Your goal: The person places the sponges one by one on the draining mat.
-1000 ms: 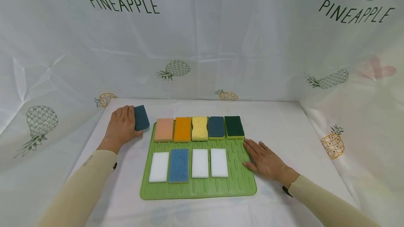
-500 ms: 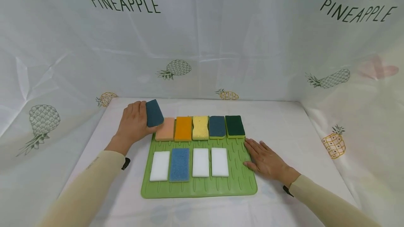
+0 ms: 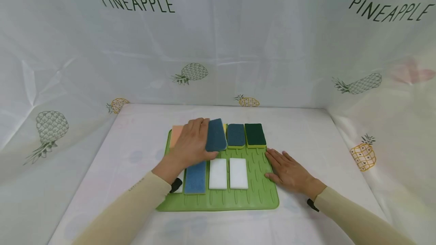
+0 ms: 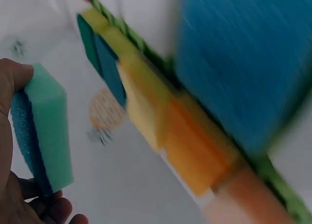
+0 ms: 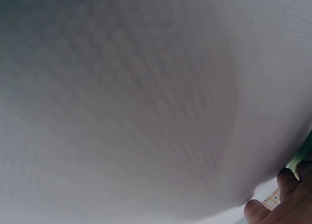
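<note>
My left hand (image 3: 190,143) grips a sponge (image 3: 216,135) with a dark blue scouring face, held above the back row on the green mat (image 3: 262,196). In the left wrist view the held sponge (image 4: 48,131) shows a mint-green body between thumb and fingers. Beneath that hand, the orange and yellow sponges are mostly covered, and the peach sponge (image 3: 175,134) is partly covered. To its right lie a dark blue sponge (image 3: 235,135) and a dark green sponge (image 3: 255,134). My right hand (image 3: 289,171) rests with straight fingers at the mat's right edge.
The front row on the mat has a blue sponge (image 3: 195,179) and white sponges (image 3: 218,174), one partly behind the left wrist. White cloth printed with pineapples covers the table (image 3: 306,131) and hangs as a backdrop (image 3: 265,48) behind and at the sides.
My left hand has lifted the dark blue sponge off the table left of the mat and carried it rightward over the back row. The right hand has stayed in place.
</note>
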The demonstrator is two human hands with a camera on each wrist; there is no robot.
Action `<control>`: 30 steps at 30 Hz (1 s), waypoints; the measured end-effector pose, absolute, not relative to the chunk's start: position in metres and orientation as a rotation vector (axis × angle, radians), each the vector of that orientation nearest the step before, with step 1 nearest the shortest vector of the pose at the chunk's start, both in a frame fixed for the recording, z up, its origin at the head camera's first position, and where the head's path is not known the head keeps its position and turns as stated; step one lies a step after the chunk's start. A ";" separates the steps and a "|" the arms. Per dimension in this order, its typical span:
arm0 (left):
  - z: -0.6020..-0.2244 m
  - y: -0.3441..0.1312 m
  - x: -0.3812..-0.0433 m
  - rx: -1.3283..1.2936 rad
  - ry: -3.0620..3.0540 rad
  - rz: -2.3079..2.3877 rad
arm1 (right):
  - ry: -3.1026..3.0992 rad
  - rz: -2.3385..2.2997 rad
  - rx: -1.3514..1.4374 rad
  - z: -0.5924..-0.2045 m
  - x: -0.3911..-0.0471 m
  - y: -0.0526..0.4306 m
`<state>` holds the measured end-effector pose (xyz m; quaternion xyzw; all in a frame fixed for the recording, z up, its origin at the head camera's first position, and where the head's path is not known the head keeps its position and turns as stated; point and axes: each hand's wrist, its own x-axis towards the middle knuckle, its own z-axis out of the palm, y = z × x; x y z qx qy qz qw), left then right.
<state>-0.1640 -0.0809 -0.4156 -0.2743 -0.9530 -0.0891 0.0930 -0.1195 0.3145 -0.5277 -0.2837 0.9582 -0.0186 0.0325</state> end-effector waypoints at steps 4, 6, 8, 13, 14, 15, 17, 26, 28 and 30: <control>-0.420 -0.038 -0.149 -0.915 -2.907 -0.334 | 2.921 -0.088 -0.875 -0.524 -0.120 0.315; -0.425 -0.019 -0.142 -0.950 -2.928 -0.316 | 2.909 -0.088 -0.882 -0.522 -0.121 0.316; -0.432 -0.002 -0.136 -0.982 -2.938 -0.294 | 2.901 -0.079 -0.892 -0.521 -0.121 0.317; -0.450 0.035 -0.122 -1.054 -2.912 -0.226 | 2.890 -0.069 -0.924 -0.519 -0.122 0.320; -0.454 0.041 -0.120 -1.064 -2.904 -0.210 | 2.887 -0.073 -0.930 -0.519 -0.122 0.320; -0.458 0.046 -0.118 -1.070 -2.897 -0.193 | 2.885 -0.080 -0.939 -0.518 -0.122 0.321; -0.465 0.054 -0.115 -1.071 -2.899 -0.166 | 2.890 -0.083 -0.961 -0.518 -0.122 0.321; -0.483 0.067 -0.111 -1.005 -2.985 -0.023 | 2.931 -0.105 -1.032 -0.519 -0.122 0.323; -0.484 0.068 -0.111 -0.998 -3.006 -0.020 | 2.934 -0.116 -1.029 -0.519 -0.122 0.323; -0.485 0.069 -0.111 -0.996 -3.023 -0.017 | 2.926 -0.119 -1.011 -0.520 -0.122 0.323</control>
